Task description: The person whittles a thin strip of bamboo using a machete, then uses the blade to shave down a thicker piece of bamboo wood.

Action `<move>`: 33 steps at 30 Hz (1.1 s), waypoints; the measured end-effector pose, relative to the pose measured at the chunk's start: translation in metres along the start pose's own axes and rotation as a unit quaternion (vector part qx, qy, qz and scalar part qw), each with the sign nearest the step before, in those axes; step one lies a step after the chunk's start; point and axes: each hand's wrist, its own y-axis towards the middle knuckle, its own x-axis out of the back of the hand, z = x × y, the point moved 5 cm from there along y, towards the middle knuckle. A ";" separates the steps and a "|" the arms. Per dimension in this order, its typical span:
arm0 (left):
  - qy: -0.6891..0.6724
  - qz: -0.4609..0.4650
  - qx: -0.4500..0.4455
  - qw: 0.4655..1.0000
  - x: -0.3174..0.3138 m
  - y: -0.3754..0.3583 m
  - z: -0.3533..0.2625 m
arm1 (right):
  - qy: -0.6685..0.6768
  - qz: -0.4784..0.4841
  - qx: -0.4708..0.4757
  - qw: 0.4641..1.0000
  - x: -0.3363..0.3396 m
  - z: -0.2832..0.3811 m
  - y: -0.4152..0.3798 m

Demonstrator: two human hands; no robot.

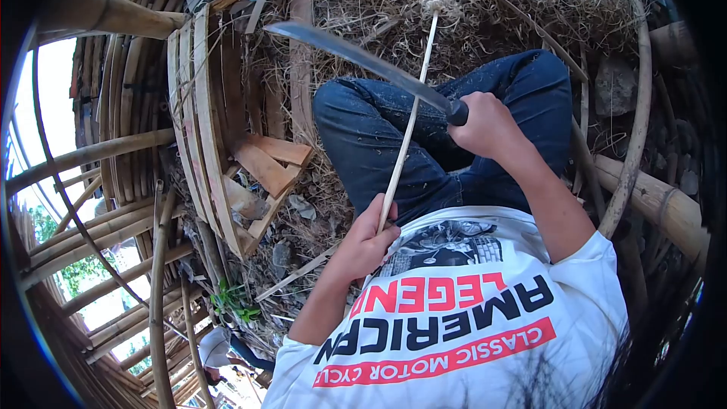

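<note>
My right hand (485, 127) is closed round the dark handle of a long machete (356, 54), held over my right thigh. Its curved blade points to the upper left and crosses over a thin bamboo strip (410, 127). My left hand (371, 238) grips the near end of that pale strip close to my shirt. From there the strip runs up between my knees, its far end reaching a frayed tuft of shavings (439, 6). Small shavings cling to my dark jeans (379, 136).
Curled shavings (560, 0) cover the ground ahead. A slatted wooden crate (203, 136) and board pieces (265, 167) lie to my left. Bamboo poles (95, 153) form a frame beyond. On my right lie a thick bamboo pole (655, 208) and a stone (615, 85). A person (219, 348) is at lower left.
</note>
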 end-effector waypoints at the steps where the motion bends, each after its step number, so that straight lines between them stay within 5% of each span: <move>1: 0.001 -0.002 0.001 1.000 0.002 -0.002 0.001 | 0.002 0.001 0.001 1.000 0.002 0.000 0.002; 10: -0.013 0.015 0.000 1.000 -0.002 -0.002 0.003 | -0.016 -0.035 -0.061 0.997 0.026 -0.005 0.026; 13: -0.187 0.077 0.037 0.979 -0.004 -0.006 0.005 | -0.026 -0.036 -0.013 0.999 0.011 0.000 0.019; 21: -0.135 0.057 0.044 0.988 -0.002 -0.011 0.012 | -0.069 -0.120 -0.060 0.989 0.032 -0.018 0.052; 28: -0.162 0.074 0.058 0.982 0.002 -0.016 0.014 | -0.133 -0.038 0.022 0.990 0.019 0.010 0.026; 33: -0.176 0.060 0.065 0.980 0.003 -0.026 0.020 | -0.058 -0.092 -0.086 0.990 0.043 -0.028 0.068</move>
